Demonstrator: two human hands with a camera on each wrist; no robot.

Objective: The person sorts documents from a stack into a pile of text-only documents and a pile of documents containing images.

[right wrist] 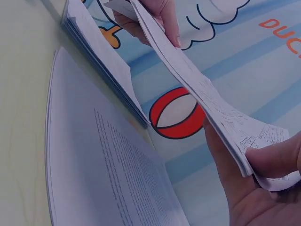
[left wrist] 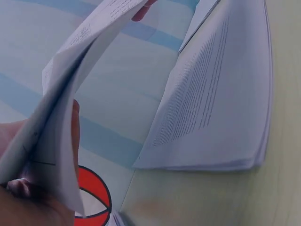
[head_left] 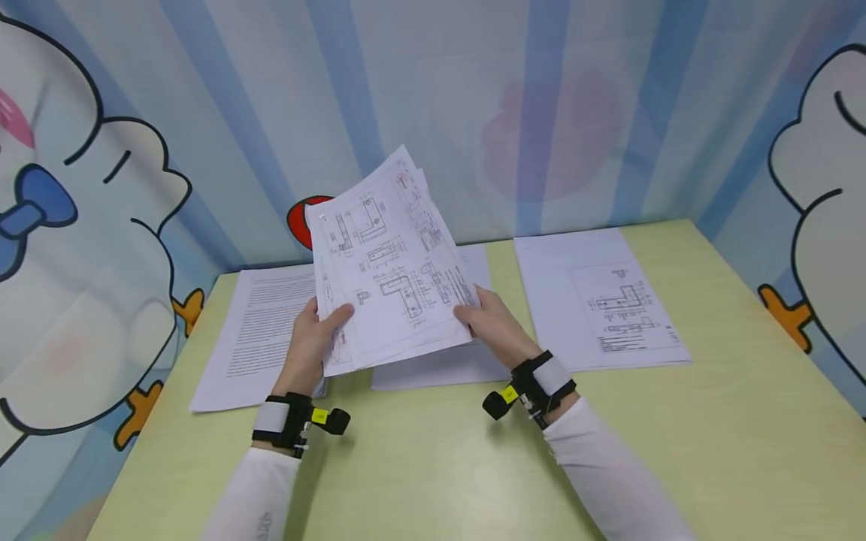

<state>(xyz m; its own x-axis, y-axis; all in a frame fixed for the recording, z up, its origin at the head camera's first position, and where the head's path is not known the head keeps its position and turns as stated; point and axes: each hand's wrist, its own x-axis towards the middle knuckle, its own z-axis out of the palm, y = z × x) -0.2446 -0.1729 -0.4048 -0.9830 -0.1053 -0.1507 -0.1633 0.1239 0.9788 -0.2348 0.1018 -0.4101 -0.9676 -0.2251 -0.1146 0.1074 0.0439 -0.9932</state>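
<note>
Both hands hold up a loose stack of paper sheets (head_left: 386, 263) printed with technical line drawings, tilted above the table. My left hand (head_left: 313, 338) pinches its lower left edge, thumb on the printed face. On the lower right corner, my right hand (head_left: 497, 323) grips with the thumb on top and fingers behind. In the left wrist view the held sheets (left wrist: 61, 136) fan apart slightly near the hand. From the right wrist, the stack (right wrist: 188, 80) appears edge-on, bowed between the two hands.
A text-printed paper pile (head_left: 267, 330) lies at the table's left. Partly hidden behind the held sheets is a middle pile (head_left: 446, 368). To the right lies another pile (head_left: 602, 300) topped by a drawing. A patterned curtain (head_left: 460, 98) hangs behind the table (head_left: 433, 466).
</note>
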